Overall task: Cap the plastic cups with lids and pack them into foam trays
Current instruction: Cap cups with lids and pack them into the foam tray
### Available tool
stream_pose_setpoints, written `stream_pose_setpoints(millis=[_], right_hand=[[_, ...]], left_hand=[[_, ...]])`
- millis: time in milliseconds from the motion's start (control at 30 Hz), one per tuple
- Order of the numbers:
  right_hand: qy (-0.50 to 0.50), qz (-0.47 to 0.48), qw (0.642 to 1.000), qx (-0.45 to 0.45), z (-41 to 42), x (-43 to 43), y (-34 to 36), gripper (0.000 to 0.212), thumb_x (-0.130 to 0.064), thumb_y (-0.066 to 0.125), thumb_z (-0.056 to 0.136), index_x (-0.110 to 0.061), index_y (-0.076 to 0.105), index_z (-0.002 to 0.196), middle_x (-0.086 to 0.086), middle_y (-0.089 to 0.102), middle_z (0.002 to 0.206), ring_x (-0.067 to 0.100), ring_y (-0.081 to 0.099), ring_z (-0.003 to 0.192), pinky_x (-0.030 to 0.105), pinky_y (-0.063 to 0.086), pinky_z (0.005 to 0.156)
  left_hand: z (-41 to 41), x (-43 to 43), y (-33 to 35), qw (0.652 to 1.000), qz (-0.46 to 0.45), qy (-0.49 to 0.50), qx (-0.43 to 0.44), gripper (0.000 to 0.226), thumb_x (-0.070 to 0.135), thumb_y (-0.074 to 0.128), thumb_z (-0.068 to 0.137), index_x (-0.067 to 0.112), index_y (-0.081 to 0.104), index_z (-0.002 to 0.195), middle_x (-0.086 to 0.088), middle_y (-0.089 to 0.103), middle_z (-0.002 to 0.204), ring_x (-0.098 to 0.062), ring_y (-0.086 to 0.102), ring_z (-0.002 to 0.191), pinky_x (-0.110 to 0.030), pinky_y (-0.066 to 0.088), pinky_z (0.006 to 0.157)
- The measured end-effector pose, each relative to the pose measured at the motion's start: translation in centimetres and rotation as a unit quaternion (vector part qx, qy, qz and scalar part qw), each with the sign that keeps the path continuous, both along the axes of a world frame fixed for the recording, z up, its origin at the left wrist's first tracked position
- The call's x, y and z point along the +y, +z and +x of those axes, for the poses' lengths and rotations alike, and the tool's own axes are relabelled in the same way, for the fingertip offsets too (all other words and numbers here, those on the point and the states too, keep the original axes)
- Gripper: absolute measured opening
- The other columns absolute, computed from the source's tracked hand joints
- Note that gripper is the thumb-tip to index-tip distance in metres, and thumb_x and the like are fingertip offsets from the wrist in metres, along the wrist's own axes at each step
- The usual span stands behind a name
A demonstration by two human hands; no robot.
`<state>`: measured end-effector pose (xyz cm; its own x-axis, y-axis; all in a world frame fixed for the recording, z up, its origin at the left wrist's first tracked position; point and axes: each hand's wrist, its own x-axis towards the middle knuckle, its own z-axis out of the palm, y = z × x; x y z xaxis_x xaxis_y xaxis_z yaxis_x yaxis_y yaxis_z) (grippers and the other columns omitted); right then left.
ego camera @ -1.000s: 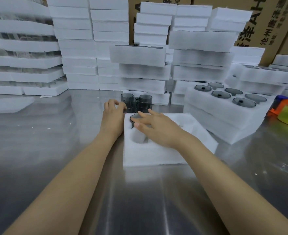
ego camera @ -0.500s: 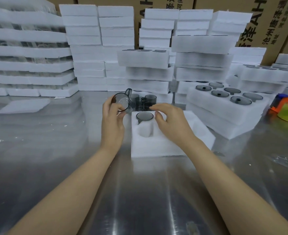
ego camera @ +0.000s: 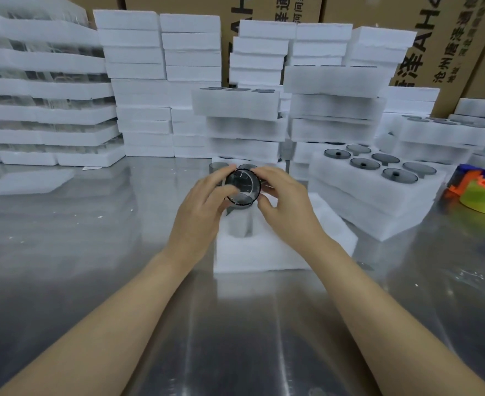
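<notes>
A smoky grey plastic cup [ego camera: 242,187] is tipped with its mouth toward me, above the white foam tray [ego camera: 264,252] in the middle of the steel table. My left hand [ego camera: 204,204] grips the cup from the left and my right hand [ego camera: 284,201] holds it from the right, fingers curled on its rim. Under the cup, a capped cup sits in a tray pocket, mostly hidden by my hands. More grey cups [ego camera: 218,168] stand on the table just behind my fingers.
A filled foam tray [ego camera: 378,190] with several lidded cups sits on a stack to the right. Tall stacks of foam trays [ego camera: 244,110] and cardboard boxes [ego camera: 435,38] line the back. An orange and green tape dispenser [ego camera: 481,195] lies at far right.
My left hand lifted a cup from the group behind the tray and brought it over the tray. My right hand left the tray and joined it on the cup.
</notes>
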<state>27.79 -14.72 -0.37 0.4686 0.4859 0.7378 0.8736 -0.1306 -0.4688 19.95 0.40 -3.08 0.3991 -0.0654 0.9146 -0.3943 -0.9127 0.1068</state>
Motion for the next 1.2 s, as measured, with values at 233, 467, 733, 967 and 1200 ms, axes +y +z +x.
stream_pose_setpoints(millis=[233, 467, 733, 967, 1200], right_hand=[[0.008, 0.017, 0.998, 0.053, 0.0, 0.0, 0.0, 0.041, 0.013, 0.062, 0.077, -0.002, 0.063, 0.116, 0.000, 0.057, 0.117, -0.005, 0.052, 0.096, 0.008, 0.044, 0.092], [0.050, 0.003, 0.996, 0.079, 0.1, 0.1, -0.3, 0.049, 0.001, 0.069, 0.079, -0.022, 0.049, 0.118, -0.011, 0.054, 0.119, -0.008, 0.055, 0.104, 0.014, 0.048, 0.087], [0.074, 0.067, 0.959, 0.265, 0.6, -0.1, 0.2, 0.054, -0.030, 0.080, 0.073, -0.035, 0.051, 0.117, -0.008, 0.064, 0.113, 0.015, 0.066, 0.097, 0.028, 0.054, 0.081], [0.178, 0.263, 0.767, 0.558, 1.9, -1.9, 1.7, 0.043, -0.050, 0.058, 0.088, -0.008, 0.065, 0.095, 0.009, 0.071, 0.084, 0.017, 0.070, 0.069, 0.022, 0.055, 0.060], [0.192, 0.350, 0.701, 0.591, 2.6, -2.4, 1.6, 0.035, -0.042, 0.062, 0.089, -0.008, 0.063, 0.101, 0.007, 0.069, 0.091, 0.018, 0.067, 0.088, 0.022, 0.055, 0.068]], left_hand=[[0.4, -0.1, -0.6, 0.988, -0.135, -0.017, 0.072, 0.066, -0.011, 0.055, 0.088, 0.015, 0.032, 0.143, -0.006, 0.051, 0.133, -0.014, 0.049, 0.122, -0.016, 0.040, 0.098], [1.0, 0.9, -1.0, 0.981, -0.160, -0.029, 0.109, 0.050, -0.008, 0.045, 0.093, 0.012, 0.046, 0.139, -0.002, 0.051, 0.132, -0.011, 0.048, 0.123, -0.025, 0.039, 0.104], [1.1, 0.7, -1.1, 0.977, -0.190, -0.043, 0.091, 0.031, 0.001, 0.042, 0.100, 0.005, 0.058, 0.126, -0.004, 0.056, 0.120, -0.004, 0.051, 0.111, -0.013, 0.038, 0.097], [1.2, 1.0, -1.2, 0.922, -0.364, -0.037, 0.127, 0.028, 0.018, 0.045, 0.101, 0.025, 0.070, 0.092, 0.005, 0.061, 0.107, 0.009, 0.054, 0.088, -0.009, 0.037, 0.072], [1.2, 0.9, -1.0, 0.879, -0.457, -0.066, 0.124, 0.037, 0.012, 0.033, 0.100, 0.017, 0.068, 0.091, 0.019, 0.071, 0.091, 0.008, 0.056, 0.088, -0.010, 0.042, 0.072]])
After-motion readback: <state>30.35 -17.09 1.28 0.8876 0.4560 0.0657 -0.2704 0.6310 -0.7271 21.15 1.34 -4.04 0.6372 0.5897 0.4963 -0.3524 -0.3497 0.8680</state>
